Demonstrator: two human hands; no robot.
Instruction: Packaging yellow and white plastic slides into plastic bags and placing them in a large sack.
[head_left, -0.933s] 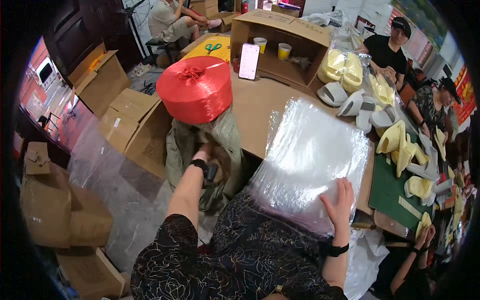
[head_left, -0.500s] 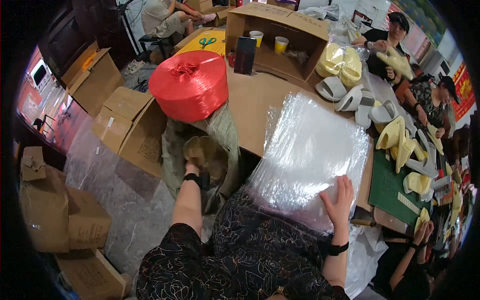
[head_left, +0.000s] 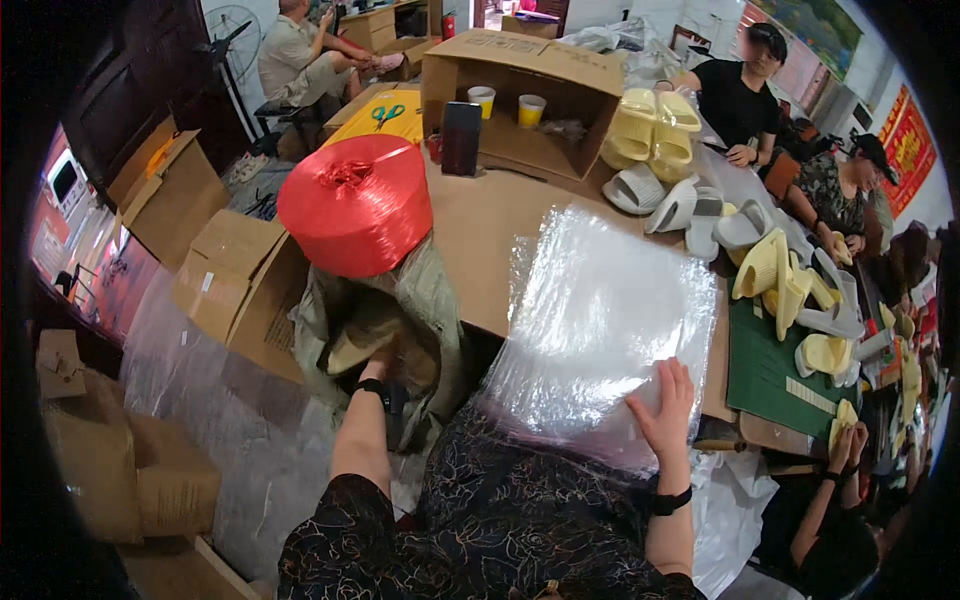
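Note:
My left hand (head_left: pixel 383 360) reaches down into an open grey-green woven sack (head_left: pixel 432 300). Beside its fingers, in the shade, lies a pale, slipper-like shape (head_left: pixel 352 346). The fingers are mostly hidden and blurred, so I cannot make out a grip. Resting flat on a stack of clear plastic bags (head_left: pixel 605 310), my right hand (head_left: pixel 664 412) has its fingers spread and thumb apart. A large spool of shiny red plastic twine (head_left: pixel 355 205) sits above the sack's mouth.
An open carton (head_left: pixel 520 55) holds cups behind a black phone (head_left: pixel 461 138). Grey slides (head_left: pixel 672 205) and yellow slides (head_left: pixel 765 265) crowd the table's right, near a green mat (head_left: pixel 765 370). Cartons (head_left: pixel 225 250) stand left. Several people sit around.
My left hand has shifted within the sack, and a paler shape shows beside it. My right hand stays on the bags. The view has shifted; the co-worker at the far right has lowered a yellow item.

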